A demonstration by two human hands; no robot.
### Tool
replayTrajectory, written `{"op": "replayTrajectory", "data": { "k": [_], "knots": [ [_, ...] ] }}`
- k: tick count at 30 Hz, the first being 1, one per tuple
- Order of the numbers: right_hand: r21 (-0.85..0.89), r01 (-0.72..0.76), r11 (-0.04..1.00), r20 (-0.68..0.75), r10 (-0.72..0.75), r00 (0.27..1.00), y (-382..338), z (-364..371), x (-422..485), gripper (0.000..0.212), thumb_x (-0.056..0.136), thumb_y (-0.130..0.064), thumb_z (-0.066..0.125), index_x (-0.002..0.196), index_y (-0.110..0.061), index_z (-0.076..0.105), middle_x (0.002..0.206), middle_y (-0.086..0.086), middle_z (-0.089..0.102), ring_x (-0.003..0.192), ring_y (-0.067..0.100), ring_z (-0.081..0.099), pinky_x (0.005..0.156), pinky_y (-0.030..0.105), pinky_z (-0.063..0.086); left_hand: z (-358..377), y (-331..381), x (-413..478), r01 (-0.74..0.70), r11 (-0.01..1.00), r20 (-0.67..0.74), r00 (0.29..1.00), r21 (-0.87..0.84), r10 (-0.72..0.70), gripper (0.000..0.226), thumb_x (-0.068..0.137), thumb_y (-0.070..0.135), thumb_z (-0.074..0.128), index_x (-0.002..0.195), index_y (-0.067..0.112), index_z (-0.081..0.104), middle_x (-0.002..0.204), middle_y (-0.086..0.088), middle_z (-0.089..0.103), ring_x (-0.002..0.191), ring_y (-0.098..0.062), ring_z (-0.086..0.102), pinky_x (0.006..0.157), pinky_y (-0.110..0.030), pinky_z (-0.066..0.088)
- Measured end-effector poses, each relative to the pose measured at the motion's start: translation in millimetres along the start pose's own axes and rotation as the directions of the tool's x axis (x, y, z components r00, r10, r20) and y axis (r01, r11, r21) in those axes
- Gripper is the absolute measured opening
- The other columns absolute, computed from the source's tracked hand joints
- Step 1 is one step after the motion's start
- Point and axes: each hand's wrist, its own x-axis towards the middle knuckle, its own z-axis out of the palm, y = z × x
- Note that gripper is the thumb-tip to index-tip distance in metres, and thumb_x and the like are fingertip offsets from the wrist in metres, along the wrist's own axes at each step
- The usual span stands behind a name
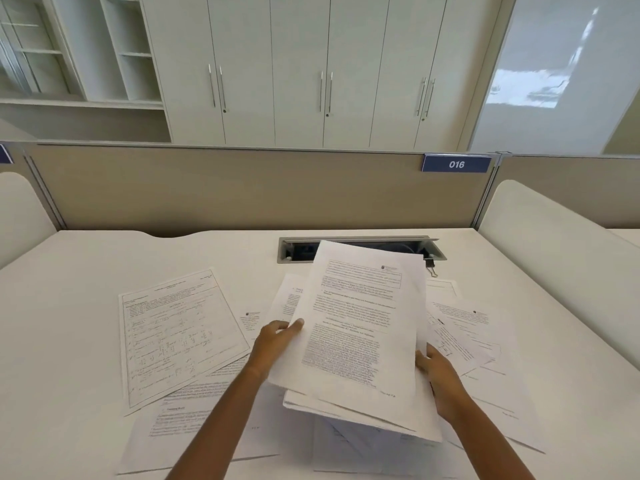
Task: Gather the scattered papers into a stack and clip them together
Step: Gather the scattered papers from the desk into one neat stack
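Observation:
A loose stack of printed papers (360, 327) is lifted off the white desk (69, 323), tilted up toward me. My left hand (275, 344) grips its left edge, thumb on top. My right hand (438, 372) holds its right edge from beside and below. More sheets lie flat on the desk: a form with tables (176, 334) at the left, a text page (187, 420) near my left forearm, and several overlapping pages (467, 330) at the right. A black binder clip (430, 264) lies past the stack's top right corner.
An open cable tray (298, 249) is set into the desk behind the papers. A beige partition (242, 192) with a blue "016" tag (456, 163) closes the far edge. White dividers (554, 244) stand at both sides.

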Motion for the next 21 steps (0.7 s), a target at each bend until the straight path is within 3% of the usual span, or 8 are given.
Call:
{"op": "replayTrajectory", "data": {
  "k": [3, 5, 7, 9, 11, 15, 19, 21],
  "knots": [
    [0.022, 0.053, 0.998, 0.029, -0.053, 0.998, -4, 7, -5, 0.041, 0.096, -0.038, 0.032, 0.120, -0.014, 0.056, 0.109, 0.006, 0.065, 0.101, 0.028, 0.062, 0.093, 0.047, 0.048, -1, 6, -6, 0.018, 0.984, 0.193, 0.981, -0.176, 0.017, 0.032, 0.090, 0.016, 0.055, 0.120, 0.004, 0.056, 0.122, -0.009, 0.061, 0.096, -0.021, 0.056, 0.077, -0.026, 0.046],
    [-0.032, 0.109, 0.994, 0.043, -0.108, 0.993, -11, 17, -8, 0.041, 0.095, -0.042, 0.032, 0.120, -0.017, 0.053, 0.113, 0.004, 0.062, 0.103, 0.027, 0.060, 0.093, 0.045, 0.048, 4, 8, -8, -0.100, 0.987, 0.146, 0.982, -0.122, 0.118, 0.030, 0.090, 0.007, 0.054, 0.119, 0.001, 0.057, 0.116, -0.015, 0.064, 0.089, -0.022, 0.059, 0.070, -0.023, 0.049],
    [-0.092, 0.209, 0.974, 0.035, -0.207, 0.978, -19, 26, -10, 0.037, 0.093, -0.030, 0.046, 0.126, -0.012, 0.048, 0.116, 0.003, 0.058, 0.099, 0.024, 0.058, 0.082, 0.035, 0.051, 7, 14, -10, -0.224, 0.974, 0.039, 0.973, -0.045, 0.226, 0.030, 0.090, 0.006, 0.053, 0.119, 0.001, 0.058, 0.114, -0.016, 0.064, 0.091, -0.023, 0.059, 0.075, -0.026, 0.048],
    [-0.114, 0.321, 0.940, -0.003, -0.323, 0.946, -27, 32, -10, 0.041, 0.089, -0.016, 0.055, 0.128, -0.009, 0.044, 0.115, 0.005, 0.057, 0.096, 0.024, 0.058, 0.070, 0.025, 0.050, 5, 22, -11, -0.284, 0.952, -0.025, 0.959, -0.116, 0.283, 0.029, 0.090, 0.007, 0.053, 0.118, 0.003, 0.059, 0.109, -0.013, 0.065, 0.092, -0.025, 0.061, 0.074, -0.024, 0.049],
    [-0.115, 0.418, 0.901, -0.054, -0.426, 0.903, -37, 36, -11, 0.040, 0.089, -0.011, 0.054, 0.128, -0.009, 0.043, 0.113, 0.007, 0.057, 0.097, 0.027, 0.059, 0.072, 0.028, 0.052, 0, 34, -15, -0.359, 0.910, -0.059, 0.933, -0.205, 0.355, 0.026, 0.089, 0.007, 0.054, 0.115, 0.006, 0.059, 0.102, -0.008, 0.063, 0.089, -0.025, 0.062, 0.068, -0.019, 0.051],
    [-0.123, 0.503, 0.855, -0.055, -0.512, 0.857, -44, 42, -12, 0.040, 0.091, -0.011, 0.050, 0.129, -0.010, 0.038, 0.114, 0.005, 0.051, 0.103, 0.025, 0.052, 0.086, 0.043, 0.049, -9, 44, -19, -0.416, 0.871, -0.049, 0.907, -0.261, 0.418, 0.041, 0.082, 0.009, 0.064, 0.120, 0.014, 0.049, 0.106, 0.001, 0.057, 0.098, -0.016, 0.055, 0.085, -0.028, 0.043],
    [-0.074, 0.453, 0.888, 0.013, -0.454, 0.891, -29, 42, -11, 0.050, 0.088, -0.012, 0.057, 0.132, -0.014, 0.033, 0.123, 0.005, 0.048, 0.112, 0.025, 0.049, 0.095, 0.048, 0.046, -9, 25, -13, -0.306, 0.908, 0.085, 0.936, -0.286, 0.342, 0.086, 0.045, 0.054, 0.082, 0.118, 0.026, 0.047, 0.114, 0.000, 0.060, 0.108, -0.020, 0.057, 0.096, -0.036, 0.046],
    [-0.079, 0.420, 0.904, 0.017, -0.420, 0.908, -19, 42, -11, 0.049, 0.089, -0.007, 0.054, 0.132, -0.015, 0.032, 0.123, 0.003, 0.047, 0.113, 0.023, 0.047, 0.098, 0.049, 0.043, -4, 12, -12, -0.270, 0.926, 0.086, 0.950, -0.264, 0.301, 0.076, 0.058, 0.037, 0.082, 0.123, 0.020, 0.047, 0.121, -0.005, 0.060, 0.116, -0.026, 0.055, 0.103, -0.044, 0.043]
  ]
}}
